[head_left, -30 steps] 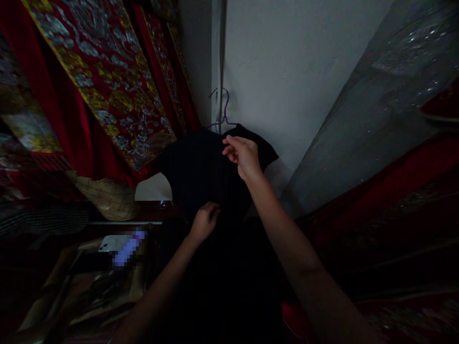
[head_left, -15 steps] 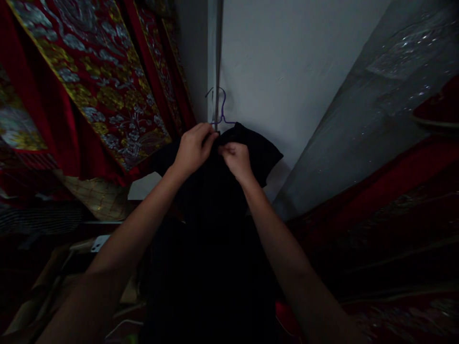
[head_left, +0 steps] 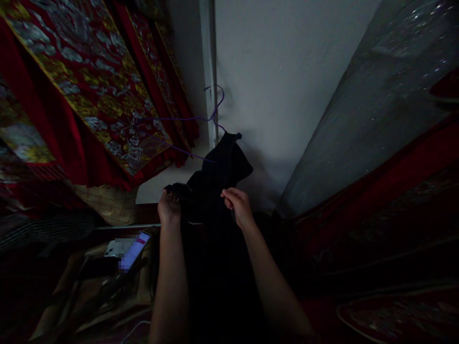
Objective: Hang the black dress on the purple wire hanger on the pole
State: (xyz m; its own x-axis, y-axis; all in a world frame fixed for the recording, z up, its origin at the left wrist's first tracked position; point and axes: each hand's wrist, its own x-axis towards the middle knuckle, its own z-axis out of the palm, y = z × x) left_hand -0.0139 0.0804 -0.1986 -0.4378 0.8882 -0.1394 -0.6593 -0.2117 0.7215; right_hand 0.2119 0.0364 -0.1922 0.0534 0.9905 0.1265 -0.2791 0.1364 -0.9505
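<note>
A black shirt-like garment (head_left: 218,167) hangs from one side of a purple wire hanger (head_left: 190,118), whose left arm is bare. The hanger's hook sits by a narrow upright strip on the wall. My left hand (head_left: 169,208) is closed on the garment's edge, low and to the left of the hanger. Fingers pinched, my right hand (head_left: 237,203) holds the black cloth below the part still on the hanger. Dim light hides the garment's lower part and its details.
Red embroidered cloths (head_left: 107,95) hang on the left. A phone with a lit screen (head_left: 134,252) lies at lower left among dark items. Clear plastic sheeting (head_left: 344,124) leans over the wall at right, above red fabric (head_left: 376,177).
Both hands have moved down, the left also to the left. The garment has come off the hanger's left arm, baring the purple wire. More of the phone shows.
</note>
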